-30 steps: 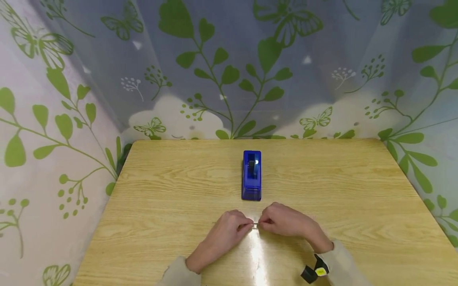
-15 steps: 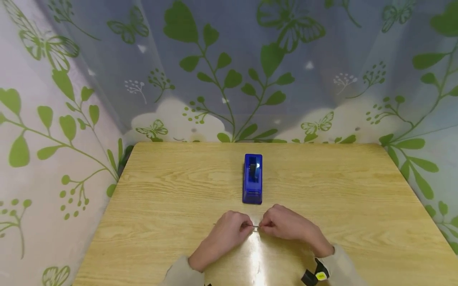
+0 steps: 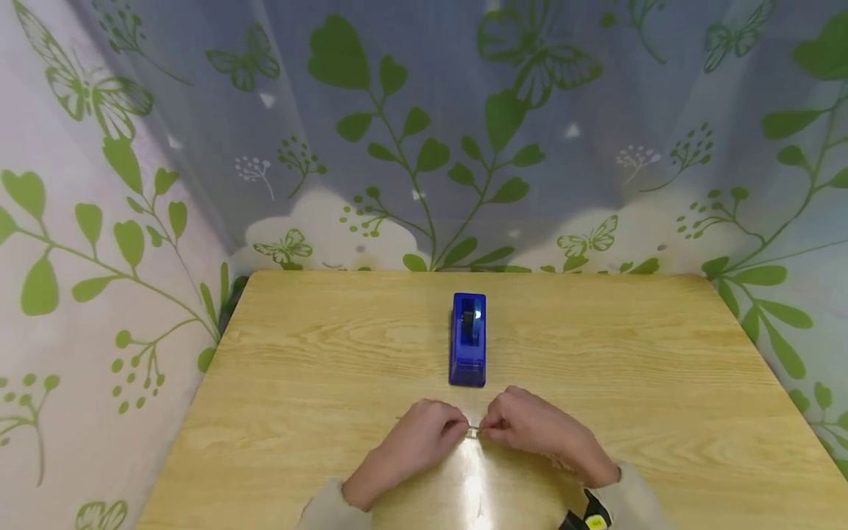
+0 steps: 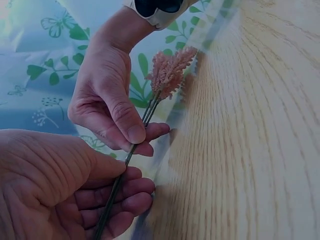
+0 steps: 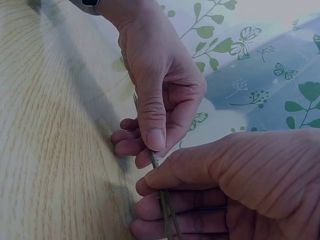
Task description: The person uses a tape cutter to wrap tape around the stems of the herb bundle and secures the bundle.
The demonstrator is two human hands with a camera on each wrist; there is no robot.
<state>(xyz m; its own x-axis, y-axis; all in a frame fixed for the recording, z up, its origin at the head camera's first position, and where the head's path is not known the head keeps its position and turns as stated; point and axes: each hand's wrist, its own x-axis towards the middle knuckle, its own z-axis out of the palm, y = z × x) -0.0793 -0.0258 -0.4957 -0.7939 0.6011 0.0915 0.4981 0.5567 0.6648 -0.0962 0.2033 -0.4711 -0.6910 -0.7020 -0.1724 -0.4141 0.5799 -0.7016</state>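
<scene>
Clamped on one thing, both grips: in the left hand [image 3: 417, 434], thumb against forefinger on thin dark-green stems [image 4: 113, 195], the other fingers loosely curled beneath; in the right hand [image 3: 530, 419], thumb pressed to fingertips on the same stems nearer their top, with just a short bare length between the two pinches. Past the right hand, at the upper end, a feathery dusty-pink flower head [image 4: 170, 72]; past the left hand, a slender stem tip [image 5: 135, 101]. In hand, judging by the paired pinch, a step of gathering, aligning or twisting the stems together. Called for next, most likely: a steady hold on one side and small thumb movements on the other, without letting so slim a bundle slip or splay. Farther out, ahead of both hands and well apart from the flower head, a translucent blue plastic tape dispenser [image 3: 467, 368], untouched on the light wood-grain table [image 3: 318, 346]. Behind the table, a pale and blue-grey curtain [image 3: 424, 243] printed with green leaves and butterflies. Hard to make out: perhaps two or three stems, too dim and finger-covered to count. From overhead, stems mostly hidden by the hands, flower head largely lost behind the right wrist; at the lower frame edge, a black wrist strap [image 3: 593, 505] partly cut off.
</scene>
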